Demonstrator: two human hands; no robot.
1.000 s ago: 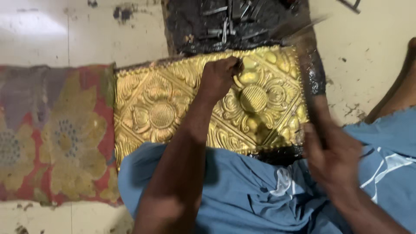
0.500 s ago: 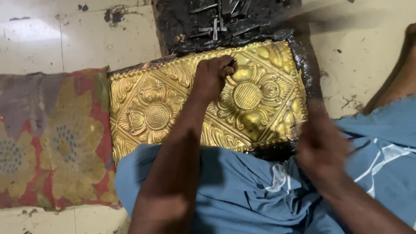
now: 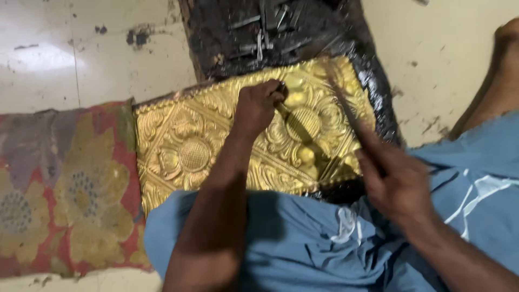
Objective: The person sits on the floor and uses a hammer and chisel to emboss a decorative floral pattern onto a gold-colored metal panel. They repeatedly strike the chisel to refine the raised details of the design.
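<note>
- Embossing work is what I am watching: the left hand (image 3: 258, 105) is resting on the gold embossed sheet (image 3: 216, 146), its fingers (image 3: 273, 93) curled tightly around a small punch (image 3: 283, 103) whose tip is meeting the metal just below them.
- I am seeing the right hand (image 3: 397, 181) blurred, its fingers wrapped around a long dark tool (image 3: 346, 108) that is slanting up over the sheet toward the left fingers; I cannot tell its head, so I judge it a hammer only by how it is being gripped.
- Under the sheet, a black pitch board (image 3: 270, 32) is showing, with loose metal punches (image 3: 265, 32) lying beyond the left fingers.
- Left of those fingers, a patterned cushion (image 3: 59, 189) is lying on the floor (image 3: 81, 54); blue cloth (image 3: 303, 249) is covering the lap below both hands.
- By my judgement, the step in hand is striking the punch into the raised circular motif; the next move is calling for a steady punch and a stroke landing squarely on its top, clear of the left fingers.
</note>
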